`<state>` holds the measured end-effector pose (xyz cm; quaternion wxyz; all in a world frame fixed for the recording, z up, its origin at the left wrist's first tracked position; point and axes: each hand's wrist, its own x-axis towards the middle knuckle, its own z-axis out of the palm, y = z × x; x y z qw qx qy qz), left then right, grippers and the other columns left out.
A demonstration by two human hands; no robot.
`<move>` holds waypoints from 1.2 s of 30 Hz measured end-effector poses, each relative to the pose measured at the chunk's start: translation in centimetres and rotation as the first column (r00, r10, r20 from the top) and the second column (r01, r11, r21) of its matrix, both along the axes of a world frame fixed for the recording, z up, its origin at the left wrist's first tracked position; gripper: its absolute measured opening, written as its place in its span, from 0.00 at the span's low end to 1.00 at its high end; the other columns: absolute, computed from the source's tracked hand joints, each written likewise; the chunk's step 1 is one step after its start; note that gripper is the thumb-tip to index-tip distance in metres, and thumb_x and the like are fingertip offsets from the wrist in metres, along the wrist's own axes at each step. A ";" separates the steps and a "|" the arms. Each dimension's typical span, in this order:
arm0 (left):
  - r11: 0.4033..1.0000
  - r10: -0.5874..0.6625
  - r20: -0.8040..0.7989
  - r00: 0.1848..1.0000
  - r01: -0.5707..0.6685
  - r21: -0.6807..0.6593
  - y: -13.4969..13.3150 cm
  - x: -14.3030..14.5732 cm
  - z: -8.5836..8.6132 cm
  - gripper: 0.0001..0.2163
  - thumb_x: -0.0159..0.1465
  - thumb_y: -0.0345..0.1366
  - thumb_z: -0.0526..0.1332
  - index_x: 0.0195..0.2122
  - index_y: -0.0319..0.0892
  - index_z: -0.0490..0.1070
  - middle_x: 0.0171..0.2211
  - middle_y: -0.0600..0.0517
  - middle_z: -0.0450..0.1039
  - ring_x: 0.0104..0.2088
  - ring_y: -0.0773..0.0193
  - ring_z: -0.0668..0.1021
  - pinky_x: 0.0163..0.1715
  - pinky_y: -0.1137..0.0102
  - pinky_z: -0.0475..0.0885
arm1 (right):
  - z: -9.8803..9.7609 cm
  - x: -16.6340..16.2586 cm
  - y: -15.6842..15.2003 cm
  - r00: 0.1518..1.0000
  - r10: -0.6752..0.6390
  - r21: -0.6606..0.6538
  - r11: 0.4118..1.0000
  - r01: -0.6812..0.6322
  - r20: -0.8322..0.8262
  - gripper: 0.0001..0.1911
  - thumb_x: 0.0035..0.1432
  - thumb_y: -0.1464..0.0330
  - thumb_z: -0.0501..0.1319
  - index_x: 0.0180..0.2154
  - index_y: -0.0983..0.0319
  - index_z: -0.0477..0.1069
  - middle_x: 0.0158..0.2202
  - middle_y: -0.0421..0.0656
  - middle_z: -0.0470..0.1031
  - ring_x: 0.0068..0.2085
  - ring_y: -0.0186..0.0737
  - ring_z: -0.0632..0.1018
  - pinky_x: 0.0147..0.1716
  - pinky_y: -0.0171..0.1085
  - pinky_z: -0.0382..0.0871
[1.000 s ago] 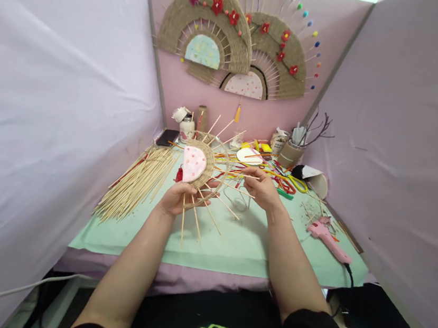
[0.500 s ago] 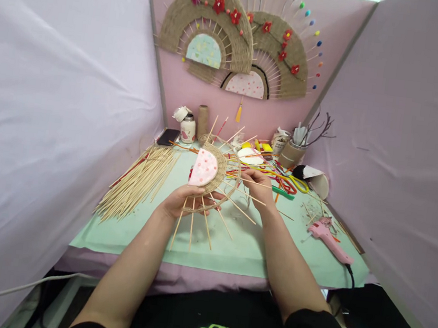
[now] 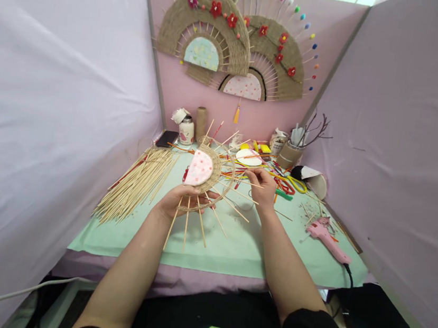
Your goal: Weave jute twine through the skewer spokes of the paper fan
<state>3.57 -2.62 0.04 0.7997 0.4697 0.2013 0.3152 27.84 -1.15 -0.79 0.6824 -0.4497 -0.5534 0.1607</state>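
Observation:
My left hand (image 3: 176, 201) grips the lower edge of a half-round woven fan (image 3: 215, 171), thumb in front and fingers behind. The fan has a pink-dotted pale centre (image 3: 201, 169), a band of twine around it, and thin bamboo sticks (image 3: 202, 221) radiating outward. A looser ring of twine runs across the sticks farther out. To the fan's right, my right hand (image 3: 263, 186) is closed in a pinch beside the sticks' outer ends. What its fingertips hold is too small to make out; a thin strand of twine seems to hang nearby.
A heap of bamboo sticks (image 3: 136, 186) lies left, near a dark phone (image 3: 166, 139). A pink glue gun (image 3: 329, 240) rests right, its cord over the edge. Yellow-handled scissors (image 3: 296, 184), a twine spool (image 3: 200, 124) and a pot of twigs (image 3: 291, 156) stand farther back. Two finished fans (image 3: 207, 29) hang behind.
My right hand has moved slightly away from the fan's outer twine ring, widening the gap. The fan stays in my left hand; the whole view has shifted a little.

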 end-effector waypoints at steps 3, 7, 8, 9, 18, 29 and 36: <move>1.000 -0.001 -0.039 0.999 0.001 -0.003 0.3 -0.3 0.5 0.16 0.54 0.33 0.60 0.44 0.35 0.74 0.45 0.39 0.75 0.38 0.52 0.80 0.25 0.71 0.72 | 0.2 0.3 -0.1 0.999 -0.033 0.050 0.998 0.032 0.018 0.06 0.51 0.63 0.65 0.26 0.58 0.73 0.26 0.39 0.71 0.28 0.37 0.68 0.30 0.36 0.62; 0.999 0.011 -0.158 0.987 -0.004 0.043 1.3 -2.0 1.5 0.15 0.54 0.33 0.61 0.43 0.35 0.75 0.46 0.38 0.75 0.37 0.53 0.79 0.27 0.70 0.72 | 0.1 0.6 0.0 0.994 -0.096 0.060 0.994 0.093 0.051 0.10 0.51 0.61 0.64 0.24 0.59 0.71 0.22 0.38 0.68 0.25 0.35 0.64 0.27 0.36 0.58; 0.998 0.031 -0.188 0.982 -0.020 0.059 1.5 -2.6 1.6 0.15 0.54 0.33 0.61 0.43 0.35 0.75 0.47 0.38 0.75 0.37 0.54 0.79 0.27 0.70 0.73 | 0.0 0.7 0.1 0.992 -0.110 0.054 0.993 0.107 0.064 0.10 0.51 0.61 0.64 0.24 0.59 0.71 0.22 0.38 0.67 0.25 0.35 0.64 0.27 0.36 0.58; 0.997 0.051 -0.213 0.976 -0.035 0.075 1.7 -3.2 1.6 0.16 0.55 0.33 0.61 0.44 0.35 0.74 0.47 0.38 0.75 0.37 0.54 0.79 0.28 0.69 0.73 | 0.0 0.7 0.1 0.990 -0.120 0.046 0.992 0.117 0.079 0.10 0.52 0.61 0.64 0.24 0.59 0.70 0.22 0.38 0.67 0.25 0.35 0.64 0.27 0.36 0.58; 0.988 -0.110 -0.147 0.983 0.124 0.093 1.5 -5.6 -0.2 0.18 0.55 0.33 0.61 0.46 0.35 0.72 0.45 0.37 0.75 0.37 0.51 0.79 0.26 0.69 0.72 | -0.1 0.5 0.2 0.995 -0.071 -0.010 0.997 0.072 0.064 0.11 0.53 0.60 0.62 0.27 0.61 0.70 0.22 0.37 0.67 0.25 0.33 0.64 0.26 0.34 0.58; 0.931 -0.348 -0.168 0.922 0.361 0.052 1.0 -3.8 -1.0 0.17 0.53 0.34 0.62 0.44 0.33 0.74 0.44 0.36 0.75 0.37 0.51 0.78 0.29 0.66 0.73 | -0.4 -0.8 -0.1 0.997 0.044 -0.046 0.998 -0.041 0.069 0.11 0.53 0.60 0.63 0.26 0.62 0.72 0.20 0.36 0.67 0.22 0.31 0.64 0.23 0.33 0.57; 0.941 -0.324 -0.180 0.929 0.335 0.036 1.0 -4.1 -1.1 0.18 0.52 0.35 0.63 0.43 0.31 0.74 0.44 0.34 0.75 0.37 0.51 0.79 0.31 0.64 0.74 | -0.5 -0.6 0.1 0.997 0.030 -0.045 0.999 -0.027 0.068 0.12 0.53 0.59 0.63 0.26 0.62 0.71 0.19 0.36 0.66 0.22 0.31 0.63 0.22 0.33 0.57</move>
